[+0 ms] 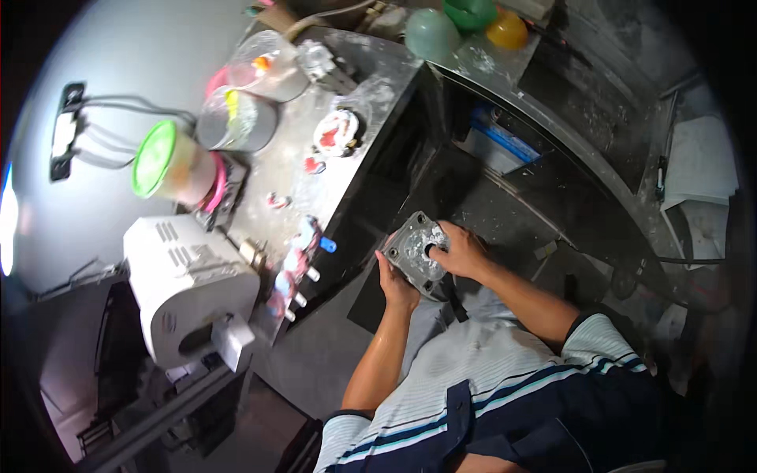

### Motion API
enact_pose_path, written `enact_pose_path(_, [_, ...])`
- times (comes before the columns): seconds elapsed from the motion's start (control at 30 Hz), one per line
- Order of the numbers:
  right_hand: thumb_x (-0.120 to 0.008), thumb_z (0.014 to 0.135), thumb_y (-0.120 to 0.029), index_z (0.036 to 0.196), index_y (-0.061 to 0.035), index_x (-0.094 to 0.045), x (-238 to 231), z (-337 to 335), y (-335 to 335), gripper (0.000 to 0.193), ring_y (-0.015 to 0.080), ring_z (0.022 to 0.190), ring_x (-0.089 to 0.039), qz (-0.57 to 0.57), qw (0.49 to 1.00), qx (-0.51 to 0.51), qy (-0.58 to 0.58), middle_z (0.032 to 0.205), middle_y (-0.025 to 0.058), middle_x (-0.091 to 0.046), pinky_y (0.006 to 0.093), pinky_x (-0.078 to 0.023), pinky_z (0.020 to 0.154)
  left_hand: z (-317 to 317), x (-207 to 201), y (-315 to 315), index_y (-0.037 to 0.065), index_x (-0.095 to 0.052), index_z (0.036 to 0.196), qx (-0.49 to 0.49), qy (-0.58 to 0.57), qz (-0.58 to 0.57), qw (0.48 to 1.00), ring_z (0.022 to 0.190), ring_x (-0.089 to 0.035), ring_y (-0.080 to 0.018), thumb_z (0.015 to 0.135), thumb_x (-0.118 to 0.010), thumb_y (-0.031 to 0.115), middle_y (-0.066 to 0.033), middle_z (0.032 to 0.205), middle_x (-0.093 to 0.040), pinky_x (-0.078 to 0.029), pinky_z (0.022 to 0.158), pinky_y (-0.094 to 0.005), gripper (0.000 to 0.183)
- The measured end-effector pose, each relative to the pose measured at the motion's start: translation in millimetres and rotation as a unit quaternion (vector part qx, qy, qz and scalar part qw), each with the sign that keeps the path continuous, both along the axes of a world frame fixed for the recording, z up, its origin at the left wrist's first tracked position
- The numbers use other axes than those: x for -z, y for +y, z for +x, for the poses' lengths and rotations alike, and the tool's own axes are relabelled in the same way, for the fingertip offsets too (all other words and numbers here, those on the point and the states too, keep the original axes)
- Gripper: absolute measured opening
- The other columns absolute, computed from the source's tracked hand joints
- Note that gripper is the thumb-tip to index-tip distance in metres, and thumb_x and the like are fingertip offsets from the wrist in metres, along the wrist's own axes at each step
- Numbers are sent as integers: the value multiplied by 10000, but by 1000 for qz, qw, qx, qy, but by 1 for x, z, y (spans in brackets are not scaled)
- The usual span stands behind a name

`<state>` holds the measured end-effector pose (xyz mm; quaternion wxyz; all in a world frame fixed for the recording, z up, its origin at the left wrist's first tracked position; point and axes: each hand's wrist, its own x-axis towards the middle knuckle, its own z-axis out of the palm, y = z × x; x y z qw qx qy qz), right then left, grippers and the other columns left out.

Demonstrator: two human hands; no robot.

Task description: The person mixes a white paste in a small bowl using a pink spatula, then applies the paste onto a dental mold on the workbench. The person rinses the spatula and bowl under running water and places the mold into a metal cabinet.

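Observation:
In front of my body I hold a squarish grey metal dental flask point(412, 248) with round holes at its corners. White plaster-like residue covers part of its top face. My left hand point(398, 288) is closed around its near left side, with the thumb along the edge. From the right, my right hand point(465, 251) grips the flask, its thumb resting on the top face beside a dark round spot. The fingers underneath are hidden. A dark strap-like piece point(454, 303) hangs below the flask, near my lap.
On the left bench point(264, 177) stand a white rounded machine point(185, 288), a green-lidded container point(162, 162), clear tubs point(236, 118) and pink-and-white dental models point(337, 132). Mixing bowls point(432, 34) sit on the far counter. A blue object point(509, 138) lies in the recess beneath it.

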<state>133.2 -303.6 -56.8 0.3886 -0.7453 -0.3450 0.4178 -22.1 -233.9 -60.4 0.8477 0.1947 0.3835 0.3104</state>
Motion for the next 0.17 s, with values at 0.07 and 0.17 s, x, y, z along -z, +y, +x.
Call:
enact_pose_path(0.07, [-683, 754, -280, 1107, 59, -578, -37, -10, -2, 501, 455, 1052, -604, -16, 999, -22, -37, 1046, 325, -633, 486, -483, 937, -10, -27, -4, 70, -470, 1377, 4, -24, 42, 999, 1279, -521, -271, 1020, -321, 595, -112, 1377, -547, -405, 1090, -419, 651])
enact_pose_path(0.17, [-655, 768, -218, 1187, 57, -535, -87, -14, 4, 515, 456, 1079, -602, -51, 992, -71, -89, 1074, 313, -639, 479, -483, 960, -28, -54, 0, 82, -446, 1402, 18, -48, 14, 999, 1294, -507, -264, 1014, -346, 596, -110, 1405, -524, -398, 1099, -421, 651])
